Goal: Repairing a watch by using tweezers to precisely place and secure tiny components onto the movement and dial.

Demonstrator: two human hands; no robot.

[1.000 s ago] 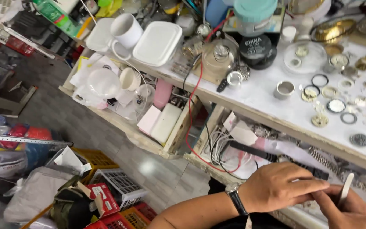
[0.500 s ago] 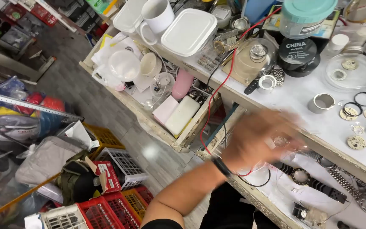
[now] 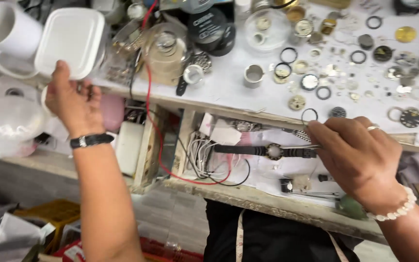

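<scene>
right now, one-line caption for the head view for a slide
Right hand holds a black-strapped wristwatch over an open drawer while the left hand grips a white lidded container on a cluttered workbench.

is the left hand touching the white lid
Touching: the head view shows the left hand with its thumb pressed against the white lid's lower edge.
</scene>
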